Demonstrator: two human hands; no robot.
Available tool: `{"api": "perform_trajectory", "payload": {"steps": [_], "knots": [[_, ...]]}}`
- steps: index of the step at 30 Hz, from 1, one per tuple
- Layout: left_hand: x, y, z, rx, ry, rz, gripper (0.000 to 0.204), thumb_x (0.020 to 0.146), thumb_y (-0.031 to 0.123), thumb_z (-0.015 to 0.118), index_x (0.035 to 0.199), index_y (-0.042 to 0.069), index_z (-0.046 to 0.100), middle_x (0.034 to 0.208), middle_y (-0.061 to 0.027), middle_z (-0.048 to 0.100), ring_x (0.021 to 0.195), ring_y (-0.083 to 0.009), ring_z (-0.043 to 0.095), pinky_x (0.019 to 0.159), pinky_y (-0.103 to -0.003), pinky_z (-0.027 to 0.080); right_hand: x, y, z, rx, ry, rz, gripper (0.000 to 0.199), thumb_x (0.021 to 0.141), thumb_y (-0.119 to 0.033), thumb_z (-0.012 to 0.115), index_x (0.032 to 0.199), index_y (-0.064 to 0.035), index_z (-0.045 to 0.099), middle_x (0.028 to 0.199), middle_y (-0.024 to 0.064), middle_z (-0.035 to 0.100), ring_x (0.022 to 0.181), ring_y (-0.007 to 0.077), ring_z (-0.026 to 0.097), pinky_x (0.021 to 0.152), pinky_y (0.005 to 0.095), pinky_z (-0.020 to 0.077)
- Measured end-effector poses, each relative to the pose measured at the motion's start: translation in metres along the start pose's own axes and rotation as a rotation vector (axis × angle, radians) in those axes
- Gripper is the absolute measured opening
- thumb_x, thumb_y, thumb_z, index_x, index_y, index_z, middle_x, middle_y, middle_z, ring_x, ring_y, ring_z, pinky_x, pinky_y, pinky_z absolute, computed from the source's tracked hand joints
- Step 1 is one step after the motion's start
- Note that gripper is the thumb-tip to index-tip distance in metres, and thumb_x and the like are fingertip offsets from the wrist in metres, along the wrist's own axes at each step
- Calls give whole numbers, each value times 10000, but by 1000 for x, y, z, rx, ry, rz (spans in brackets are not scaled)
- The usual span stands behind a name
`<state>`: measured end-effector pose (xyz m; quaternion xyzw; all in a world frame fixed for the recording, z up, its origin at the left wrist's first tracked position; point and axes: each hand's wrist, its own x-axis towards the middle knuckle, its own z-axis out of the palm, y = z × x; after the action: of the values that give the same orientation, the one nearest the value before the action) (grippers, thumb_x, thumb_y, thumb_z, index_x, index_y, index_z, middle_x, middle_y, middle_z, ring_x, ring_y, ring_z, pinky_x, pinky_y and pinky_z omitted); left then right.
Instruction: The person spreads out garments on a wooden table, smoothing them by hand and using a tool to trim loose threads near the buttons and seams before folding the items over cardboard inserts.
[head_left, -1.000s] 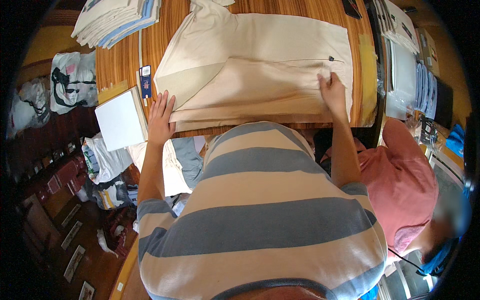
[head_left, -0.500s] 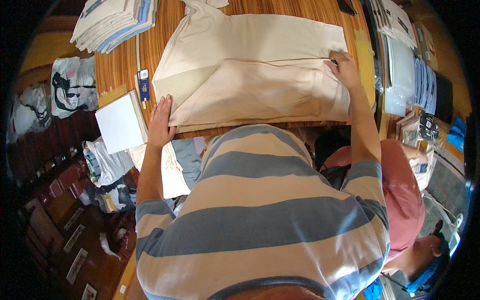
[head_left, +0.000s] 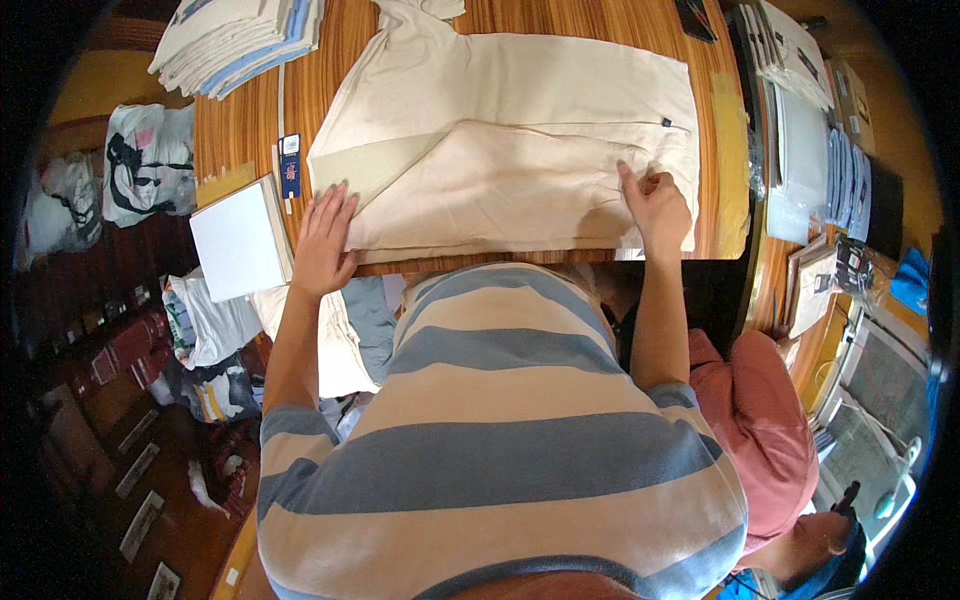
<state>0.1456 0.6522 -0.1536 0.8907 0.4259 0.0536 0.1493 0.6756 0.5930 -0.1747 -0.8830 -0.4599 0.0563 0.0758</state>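
A cream garment (head_left: 520, 130) lies spread on the wooden table (head_left: 240, 125), its near part folded over a stiff beige board (head_left: 372, 168). My left hand (head_left: 322, 243) rests flat, fingers apart, on the garment's near left corner. My right hand (head_left: 655, 205) pinches the fabric at the right end of the fold, close to a small dark tag (head_left: 664, 123).
A stack of folded shirts (head_left: 235, 38) sits at the table's far left. A white board (head_left: 240, 238) and a blue label (head_left: 289, 163) lie left of the garment. Packaged items (head_left: 805, 130) fill the right side. A person in a red top (head_left: 765, 440) is at lower right.
My right hand has slid back toward me along the right end of the fold. My left hand has stayed on the near left corner.
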Motion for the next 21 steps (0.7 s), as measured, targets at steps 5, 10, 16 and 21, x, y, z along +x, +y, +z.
{"api": "perform_trajectory", "payload": {"steps": [5,10,16,21], "knots": [[-4,-23,30,-21,-46,152,852,753,169,671,1559,48,423,1671,-242,313,1541,-443,298,1261,-561,221,1,5,19,274,24,-46,469,985,-453,662,905,10,657,787,285,672,782,464,695,697,529,540],[-10,-30,44,-112,46,158,866,777,165,688,1576,26,383,1659,-255,328,1539,-442,304,1254,-564,234,22,-27,-32,390,258,-168,409,1064,-358,598,891,12,575,732,311,621,719,522,643,613,542,496],[-12,-25,40,-139,33,123,896,734,164,716,1562,19,404,1646,-243,357,1532,-445,316,1245,-564,264,50,-16,-41,216,54,-126,452,1045,-429,610,947,12,628,796,309,670,781,512,678,655,562,523],[-14,-24,33,-57,5,56,938,683,155,735,1560,39,424,1649,-201,375,1534,-415,327,1250,-545,272,42,20,22,200,-27,-149,499,1016,-443,648,1010,55,685,865,289,711,829,461,715,748,506,552]]}}
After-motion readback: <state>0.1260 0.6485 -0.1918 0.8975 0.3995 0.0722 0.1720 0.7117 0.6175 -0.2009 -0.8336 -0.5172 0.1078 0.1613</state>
